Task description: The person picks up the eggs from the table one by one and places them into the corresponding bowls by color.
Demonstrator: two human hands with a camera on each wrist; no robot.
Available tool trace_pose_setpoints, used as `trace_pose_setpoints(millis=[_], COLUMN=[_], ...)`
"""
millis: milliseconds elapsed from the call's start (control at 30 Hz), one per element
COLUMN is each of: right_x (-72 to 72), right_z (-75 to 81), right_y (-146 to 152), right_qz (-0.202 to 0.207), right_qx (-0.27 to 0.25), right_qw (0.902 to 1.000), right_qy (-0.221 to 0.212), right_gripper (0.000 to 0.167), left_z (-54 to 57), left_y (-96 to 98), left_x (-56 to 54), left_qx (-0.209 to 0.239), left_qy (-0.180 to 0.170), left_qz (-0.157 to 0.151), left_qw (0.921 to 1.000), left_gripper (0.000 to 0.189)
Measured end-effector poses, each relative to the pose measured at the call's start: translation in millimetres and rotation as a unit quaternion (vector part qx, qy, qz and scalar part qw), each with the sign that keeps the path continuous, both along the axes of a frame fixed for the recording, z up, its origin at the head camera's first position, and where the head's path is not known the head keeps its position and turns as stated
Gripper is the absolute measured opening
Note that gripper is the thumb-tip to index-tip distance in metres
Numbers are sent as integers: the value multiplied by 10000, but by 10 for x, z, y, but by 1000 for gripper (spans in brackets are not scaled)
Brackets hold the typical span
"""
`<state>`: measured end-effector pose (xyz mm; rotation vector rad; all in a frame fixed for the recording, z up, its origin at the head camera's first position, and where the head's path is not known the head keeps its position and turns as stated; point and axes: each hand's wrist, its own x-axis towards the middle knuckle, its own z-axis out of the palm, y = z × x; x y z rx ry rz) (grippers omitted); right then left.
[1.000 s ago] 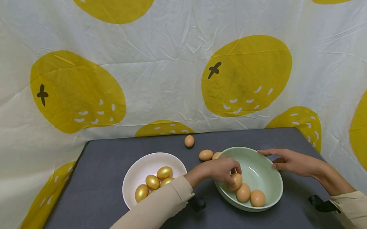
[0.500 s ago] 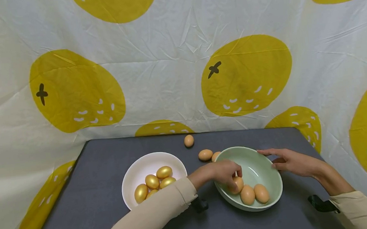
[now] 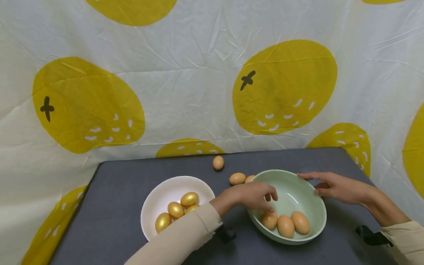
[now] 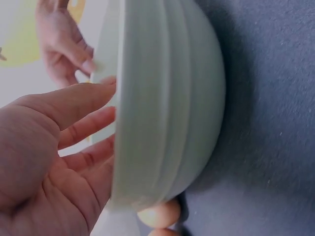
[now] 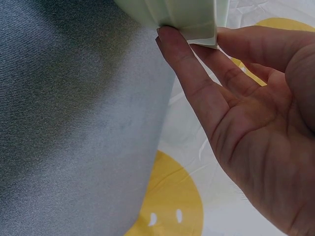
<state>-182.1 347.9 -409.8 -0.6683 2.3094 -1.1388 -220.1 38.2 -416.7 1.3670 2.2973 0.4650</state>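
Note:
A pale green bowl (image 3: 309,208) stands on the right of the table, with three brown eggs (image 3: 286,226) in its near part. My left hand (image 3: 249,197) hovers over the bowl's left side with fingers apart, just above the leftmost egg (image 3: 270,221), and holds nothing. In the left wrist view, the left fingers (image 4: 88,125) reach past the bowl's rim; their tips are hidden. My right hand (image 3: 339,186) holds the bowl's right rim, and the right wrist view has the rim between thumb (image 5: 266,46) and fingers.
Left of the green bowl stands a white bowl (image 3: 151,201) with several gold eggs (image 3: 176,210), partly covered by the left sleeve. Loose brown eggs lie behind: one near the back edge (image 3: 218,162), one in the middle (image 3: 237,178), one partly hidden by the green bowl (image 3: 249,179).
The left fingers have let go of a brown egg, which now rests in the green bowl, and the hand has risen slightly. The other two eggs there rolled a little. The right hand stayed put.

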Motion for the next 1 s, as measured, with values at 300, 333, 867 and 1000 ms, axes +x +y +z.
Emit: trace_pose_setpoints(millis=[300, 333, 867, 1000], right_x=[-10, -9, -13, -26], right_z=[6, 11, 3, 11], right_y=[-4, -6, 10, 8], right_qz=[43, 65, -16, -21], right_qx=[-68, -84, 36, 40], right_qw=[10000, 9999, 10000, 10000], right_qy=[-13, -3, 10, -37], right_gripper=[60, 60, 60, 60], left_z=[113, 129, 226, 210], left_y=[-171, -190, -372, -391], left_x=[-139, -152, -405, -491], left_qx=[552, 618, 936, 723], left_qy=[-647, -744, -736, -318], left_qz=[389, 450, 1192, 1189], left_qw=[9956, 9943, 9857, 9898], left_gripper=[39, 40, 36, 36])
